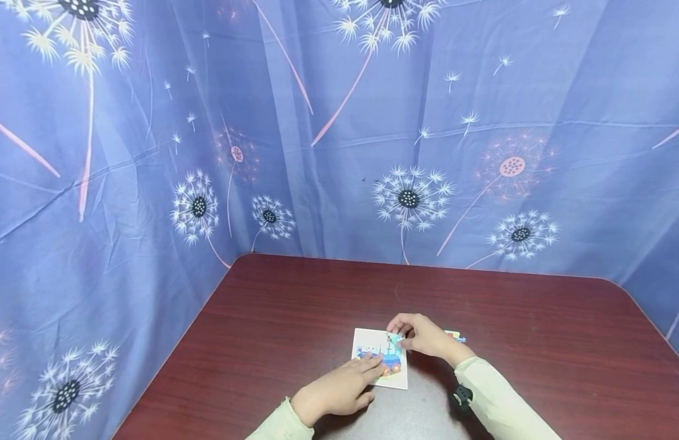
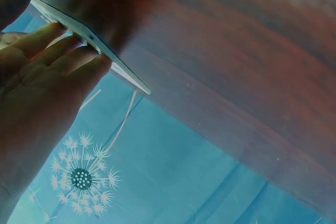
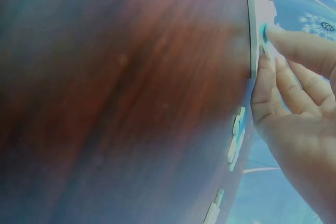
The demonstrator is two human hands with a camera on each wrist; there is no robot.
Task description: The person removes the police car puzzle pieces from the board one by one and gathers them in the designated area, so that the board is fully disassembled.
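A small white puzzle board (image 1: 367,335) with a colourful vehicle picture lies flat on the table. My left hand (image 1: 341,386) rests on its lower left part with fingers stretched out, covering some of the picture. In the left wrist view, the fingertips press on the face of the board (image 2: 126,72). At the upper right corner, my right hand (image 1: 422,335) pinches a teal-edged puzzle piece (image 3: 264,34) between thumb and fingers. The piece is right at the board's surface, partly hidden by the fingers.
Loose puzzle pieces lie on the dark red wooden table (image 1: 295,305) to the right. One piece (image 1: 455,335) shows behind the right wrist; the right wrist view has a blue-and-white piece (image 3: 237,139) and another piece (image 3: 212,212). A blue dandelion-print curtain (image 1: 339,201) hangs around the table.
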